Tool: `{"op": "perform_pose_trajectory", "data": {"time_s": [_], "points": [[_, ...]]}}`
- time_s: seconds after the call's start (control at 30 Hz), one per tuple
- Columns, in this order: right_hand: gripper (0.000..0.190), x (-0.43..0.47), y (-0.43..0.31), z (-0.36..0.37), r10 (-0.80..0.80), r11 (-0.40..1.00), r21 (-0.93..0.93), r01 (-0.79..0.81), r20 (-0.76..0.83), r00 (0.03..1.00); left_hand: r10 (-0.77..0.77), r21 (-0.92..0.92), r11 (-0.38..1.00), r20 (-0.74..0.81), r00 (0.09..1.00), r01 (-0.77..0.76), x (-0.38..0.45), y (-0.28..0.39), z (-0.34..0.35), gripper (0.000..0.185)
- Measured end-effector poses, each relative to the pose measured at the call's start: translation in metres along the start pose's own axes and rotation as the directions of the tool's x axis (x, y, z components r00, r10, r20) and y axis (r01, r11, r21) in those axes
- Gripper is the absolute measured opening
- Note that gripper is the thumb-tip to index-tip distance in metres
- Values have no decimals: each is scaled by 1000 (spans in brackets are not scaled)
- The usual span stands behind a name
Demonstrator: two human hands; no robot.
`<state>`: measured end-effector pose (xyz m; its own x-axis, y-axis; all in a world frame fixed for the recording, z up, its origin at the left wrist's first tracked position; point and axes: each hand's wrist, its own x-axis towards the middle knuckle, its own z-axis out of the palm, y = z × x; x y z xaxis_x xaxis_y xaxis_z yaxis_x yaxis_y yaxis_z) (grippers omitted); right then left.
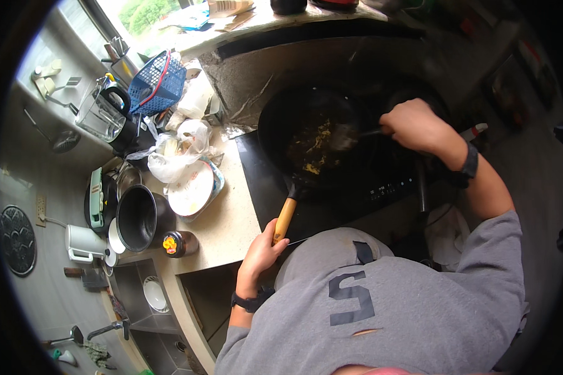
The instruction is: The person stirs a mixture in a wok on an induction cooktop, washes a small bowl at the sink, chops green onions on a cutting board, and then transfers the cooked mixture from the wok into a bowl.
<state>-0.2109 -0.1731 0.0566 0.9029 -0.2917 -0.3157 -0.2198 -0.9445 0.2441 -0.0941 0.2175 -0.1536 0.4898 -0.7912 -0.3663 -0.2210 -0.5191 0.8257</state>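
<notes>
My left hand (263,248) grips the yellow wooden handle (285,216) of a black wok (277,140). The wok rests on a black glass cooktop (305,213) with lit controls. Over the wok's right side, my right hand (415,124) is closed around the dark handle of a spatula (345,137). Its blade is inside the wok, blurred, at the right of the food. Yellow scrambled-egg-like bits (323,136) lie with darker matter on the wok's bottom.
Left of the cooktop, the counter (237,206) holds a plate (191,190), a plastic bag (180,150), a black pot (138,218), a lidded jar (180,243) and a blue basket (157,84). A sink (143,323) is at lower left. Another pan's handle (422,187) sticks out at right.
</notes>
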Motion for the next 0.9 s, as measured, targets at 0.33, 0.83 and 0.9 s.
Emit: {"op": "perform_pose_trajectory", "data": {"time_s": [0.33,0.83,0.9], "points": [[21,33,-14,73,-58,994,-109,21,-350,935,-52,-48,997,18,998,53,-2,7,-1,64],[23,33,-57,40,131,855,519,-25,-168,977,-30,4,1000,-53,998,31,-3,5,4,62],[23,39,-49,36,168,856,514,-50,-185,968,-69,3,998,-32,997,69,-4,8,3,63]]}}
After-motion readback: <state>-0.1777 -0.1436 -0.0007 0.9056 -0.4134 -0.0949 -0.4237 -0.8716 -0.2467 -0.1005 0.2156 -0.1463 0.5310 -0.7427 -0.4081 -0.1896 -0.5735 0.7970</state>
